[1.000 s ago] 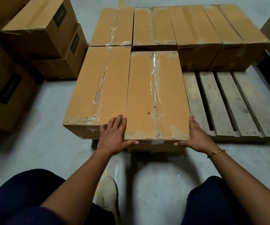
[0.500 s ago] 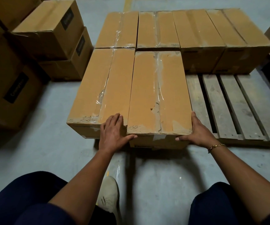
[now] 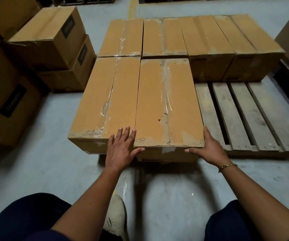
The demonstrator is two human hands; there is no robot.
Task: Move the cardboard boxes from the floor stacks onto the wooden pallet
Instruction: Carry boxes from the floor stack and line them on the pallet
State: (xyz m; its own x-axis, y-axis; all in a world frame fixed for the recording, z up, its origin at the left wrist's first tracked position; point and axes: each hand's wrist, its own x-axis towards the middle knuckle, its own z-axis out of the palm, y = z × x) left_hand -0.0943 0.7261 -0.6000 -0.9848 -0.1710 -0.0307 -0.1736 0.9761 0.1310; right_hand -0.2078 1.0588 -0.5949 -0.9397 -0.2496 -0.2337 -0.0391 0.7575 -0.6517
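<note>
Hardly shifted since a second ago, with both hands at the same near corners. Left hand flat, straight fingers lying on the neighbouring box, thumb spread against the front box. Right hand pressed open along that box's right corner, gripping nothing. Front box resting on the wooden pallet, far end close against the back row.
</note>
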